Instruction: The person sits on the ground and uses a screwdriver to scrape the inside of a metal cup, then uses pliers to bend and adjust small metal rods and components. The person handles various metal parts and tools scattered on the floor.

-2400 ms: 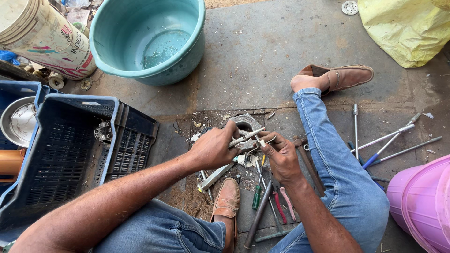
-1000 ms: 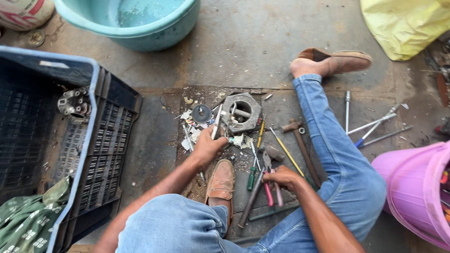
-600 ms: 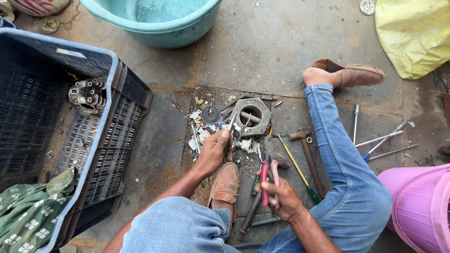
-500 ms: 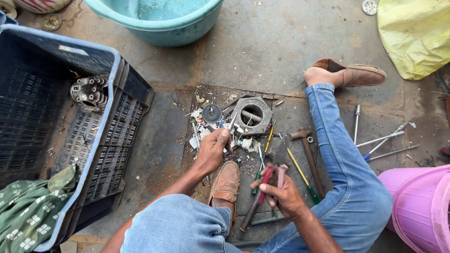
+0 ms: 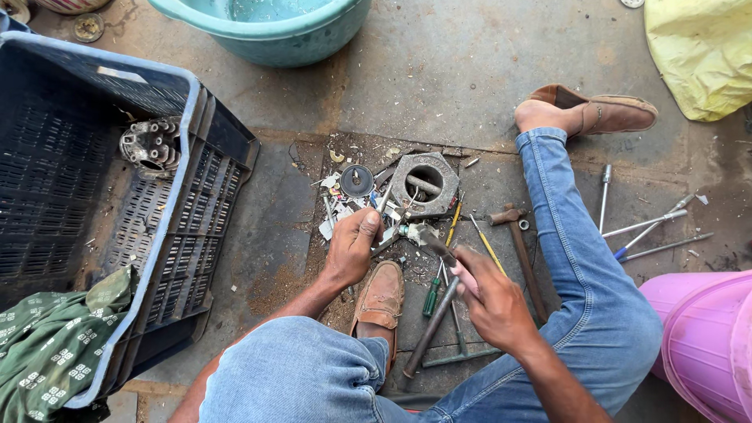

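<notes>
left hand (image 5: 354, 244) fisted, right hand (image 5: 492, 298) clenched

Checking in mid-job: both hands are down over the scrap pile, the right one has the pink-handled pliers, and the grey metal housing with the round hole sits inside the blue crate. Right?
Not quite. In the head view the grey metal housing lies on the floor beyond the scrap pile, outside the blue crate. The rest holds: the left hand and right hand are over the pile, and the right one holds the pink-handled pliers.

Your left hand (image 5: 354, 244) grips a thin grey metal strip (image 5: 384, 205), angled up towards the octagonal grey metal housing (image 5: 425, 184) lying flat on the floor. Your right hand (image 5: 492, 298) holds pink-handled pliers (image 5: 445, 258), jaws pointing at a small metal part (image 5: 413, 232).
</notes>
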